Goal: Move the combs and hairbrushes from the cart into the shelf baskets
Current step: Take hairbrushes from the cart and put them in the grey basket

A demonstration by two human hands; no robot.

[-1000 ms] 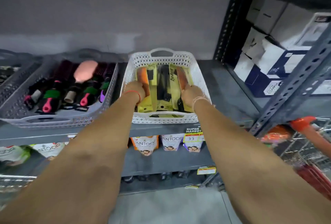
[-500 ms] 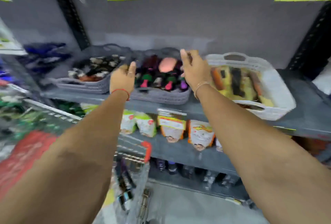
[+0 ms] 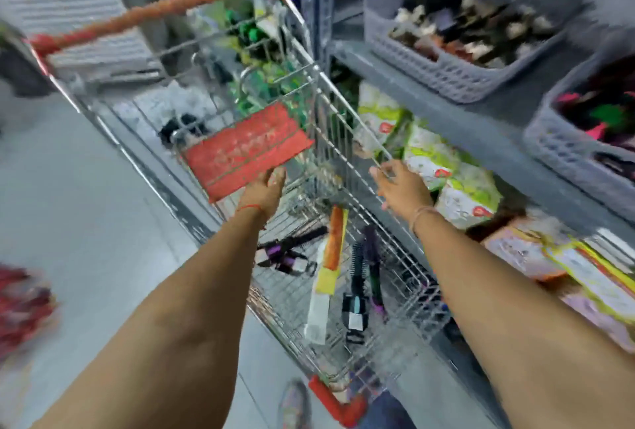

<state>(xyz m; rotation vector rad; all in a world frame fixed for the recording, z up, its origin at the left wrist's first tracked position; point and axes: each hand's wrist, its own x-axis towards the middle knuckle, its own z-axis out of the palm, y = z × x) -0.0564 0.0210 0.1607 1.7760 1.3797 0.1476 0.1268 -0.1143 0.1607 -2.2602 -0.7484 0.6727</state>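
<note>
In the wire cart (image 3: 405, 267) lie a long orange comb (image 3: 335, 239) in yellow card and black bristled brushes (image 3: 357, 277). Both hands, left (image 3: 264, 188) and right (image 3: 402, 188), hover above, open and empty.

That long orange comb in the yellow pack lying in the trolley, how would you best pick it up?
Probably by its upper orange half, from above. The long orange comb in yellow packaging lies flat on the floor of the wire shopping cart, so only its top face is open. A black hairbrush lies close on its right, so the grip should pinch across the narrow width, nearer the empty left hand.
</note>
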